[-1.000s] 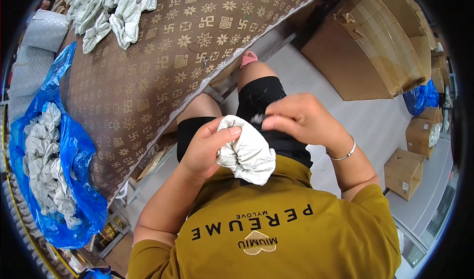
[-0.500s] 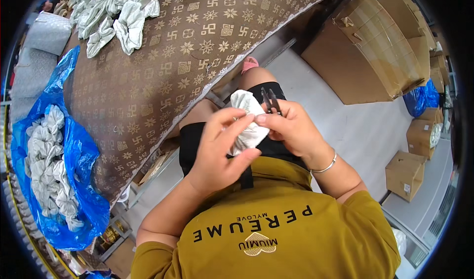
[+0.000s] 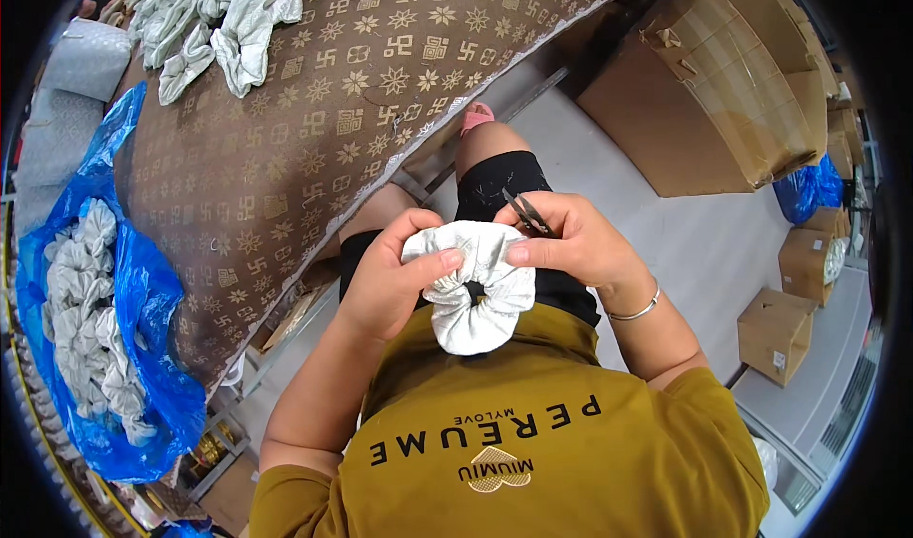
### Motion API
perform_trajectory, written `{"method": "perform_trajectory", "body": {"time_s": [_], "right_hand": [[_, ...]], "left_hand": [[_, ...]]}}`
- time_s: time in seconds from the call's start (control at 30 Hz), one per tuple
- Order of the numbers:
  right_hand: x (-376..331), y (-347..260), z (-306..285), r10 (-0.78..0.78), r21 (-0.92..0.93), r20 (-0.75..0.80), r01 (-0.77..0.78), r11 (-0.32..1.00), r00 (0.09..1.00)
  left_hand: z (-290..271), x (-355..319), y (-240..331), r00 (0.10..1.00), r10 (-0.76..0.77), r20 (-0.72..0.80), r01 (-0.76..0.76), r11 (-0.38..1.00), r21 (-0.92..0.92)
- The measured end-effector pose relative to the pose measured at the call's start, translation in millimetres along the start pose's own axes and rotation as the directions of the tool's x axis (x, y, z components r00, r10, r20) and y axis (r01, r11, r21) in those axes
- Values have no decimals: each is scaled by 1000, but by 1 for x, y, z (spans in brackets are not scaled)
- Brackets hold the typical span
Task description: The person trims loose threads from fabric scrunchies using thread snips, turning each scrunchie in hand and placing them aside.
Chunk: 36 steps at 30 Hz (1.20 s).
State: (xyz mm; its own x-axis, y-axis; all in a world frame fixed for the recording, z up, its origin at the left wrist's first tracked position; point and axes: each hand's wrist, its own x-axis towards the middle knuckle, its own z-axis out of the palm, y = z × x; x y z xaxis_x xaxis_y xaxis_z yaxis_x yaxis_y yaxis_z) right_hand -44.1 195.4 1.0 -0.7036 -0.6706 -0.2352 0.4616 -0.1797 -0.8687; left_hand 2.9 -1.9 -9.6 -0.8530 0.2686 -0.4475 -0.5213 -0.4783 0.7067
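A whitish fabric scrunchie [image 3: 475, 324] is held spread out as a ring above my lap, its centre hole showing. My left hand [image 3: 392, 270] pinches its upper left edge between thumb and fingers. On the other side, my right hand [image 3: 571, 241] grips the upper right edge with the thumb on top. Small black thread snips [image 3: 529, 215] are also tucked in my right hand, blades pointing up and left; their handles are hidden by the fingers. More scrunchies [image 3: 242, 43] lie heaped on the patterned brown tablecloth [image 3: 314, 143] at the far left.
At the left, a blue plastic bag [image 3: 157, 300] holds several scrunchies beside the table. Bubble wrap [image 3: 90, 58] stands behind it. A large cardboard box [image 3: 656, 129] is on the floor at the far right, with a smaller box [image 3: 775, 333] nearer.
The scrunchie has been turned and opened out from a bunched shape into a flat ring. My left hand has shifted onto its edge, and the snips have tilted leftward.
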Motion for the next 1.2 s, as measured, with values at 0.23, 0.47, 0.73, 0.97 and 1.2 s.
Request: {"method": "perform_trajectory", "body": {"time_s": [0.23, 0.47, 0.73, 0.97, 1.2], "right_hand": [[6, 16, -7, 87, -84, -86, -94, 992, 993], [-4, -3, -10, -282, -741, -25, 172, 649, 959], [-3, -7, -8, -401, -913, 192, 313, 263, 896], [-10, -3, -10, -308, -732, 46, 242, 637, 950], [-21, 11, -13, 60, -296, -2, -58, 954, 998]], "left_hand": [[-3, 2, -6, 999, 8, 38, -5, 995, -103], [-4, 1, -4, 999, -29, -34, 28, 998, -49], [-1, -2, -4, 999, -42, 14, 42, 998, -41], [1, -2, -9, 998, -53, 37, 55, 996, -69], [2, -5, -18, 976, -102, 193, 105, 994, -8]]}}
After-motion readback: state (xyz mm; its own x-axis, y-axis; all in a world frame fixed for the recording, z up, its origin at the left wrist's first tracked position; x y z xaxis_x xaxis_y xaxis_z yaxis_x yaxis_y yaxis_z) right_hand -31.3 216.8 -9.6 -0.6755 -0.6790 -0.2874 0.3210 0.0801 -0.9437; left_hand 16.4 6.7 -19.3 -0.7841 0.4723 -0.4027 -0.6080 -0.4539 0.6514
